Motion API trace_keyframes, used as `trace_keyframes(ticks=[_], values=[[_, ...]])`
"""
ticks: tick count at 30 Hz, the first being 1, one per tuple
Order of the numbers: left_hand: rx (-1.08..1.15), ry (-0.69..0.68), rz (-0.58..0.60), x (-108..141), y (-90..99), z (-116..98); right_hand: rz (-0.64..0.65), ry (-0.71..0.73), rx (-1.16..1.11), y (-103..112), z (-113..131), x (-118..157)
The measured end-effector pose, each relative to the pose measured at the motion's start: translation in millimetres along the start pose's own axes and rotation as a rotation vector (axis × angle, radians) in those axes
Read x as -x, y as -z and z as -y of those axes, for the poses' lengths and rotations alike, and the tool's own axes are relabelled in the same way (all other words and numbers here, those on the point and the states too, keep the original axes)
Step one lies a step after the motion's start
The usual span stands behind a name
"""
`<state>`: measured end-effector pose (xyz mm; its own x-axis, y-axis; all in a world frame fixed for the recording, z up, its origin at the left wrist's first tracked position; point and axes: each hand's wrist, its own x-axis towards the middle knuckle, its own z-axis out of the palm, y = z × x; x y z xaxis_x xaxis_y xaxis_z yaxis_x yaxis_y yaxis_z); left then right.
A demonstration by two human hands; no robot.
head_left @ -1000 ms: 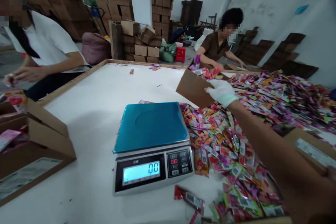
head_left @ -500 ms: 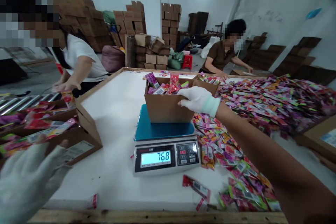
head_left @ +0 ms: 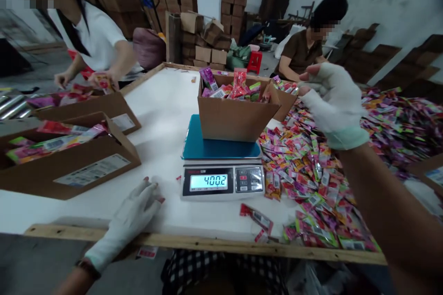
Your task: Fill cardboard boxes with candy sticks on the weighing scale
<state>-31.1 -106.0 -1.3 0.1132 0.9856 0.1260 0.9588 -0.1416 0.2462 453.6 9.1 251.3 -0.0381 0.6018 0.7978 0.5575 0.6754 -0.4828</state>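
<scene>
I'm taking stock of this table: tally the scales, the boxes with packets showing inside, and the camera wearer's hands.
Scale: 1
Near-left box, far-left box, middle box, back box: 4
Left hand, right hand: 2
Total: 7
The right-edge box is left out; its inside is hidden.

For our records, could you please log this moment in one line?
open box: on scale; display: 400.2; left hand: near scale; right hand: raised, apart from open box
</scene>
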Motion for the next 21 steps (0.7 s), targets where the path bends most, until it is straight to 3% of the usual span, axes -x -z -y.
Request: trace_keyframes(ticks=[3, 7, 10, 13, 17, 21], values=[[-0.012, 0.017, 0.019, -0.2, 5.0, -3.0, 0.027, -0.021, 0.061, -6.3, 13.2, -8.4], [-0.035, -0.011, 0.025, 1.4, 2.8, -2.5, 0.153, -0.115, 0.218, -22.7, 39.6, -19.5], [-0.055, -0.015, 0.030, 2.1, 2.4, -2.2, 0.201, -0.097, 0.253, -34.0, 51.5, -23.8], [-0.063, -0.030, 0.048, 1.3, 5.9, -5.6, 0.207, -0.003, 0.185, -43.1, 53.6, -29.6], [-0.065, -0.033, 0.066, -0.6, 6.5, -9.7, 0.261, -0.002, 0.222, -58.4, 47.2, -50.9], [-0.024, -0.043, 0.026, 2.9, 0.7, -6.1, 0.223, 0.054, 0.185, -70.5, 44.5, -69.8]])
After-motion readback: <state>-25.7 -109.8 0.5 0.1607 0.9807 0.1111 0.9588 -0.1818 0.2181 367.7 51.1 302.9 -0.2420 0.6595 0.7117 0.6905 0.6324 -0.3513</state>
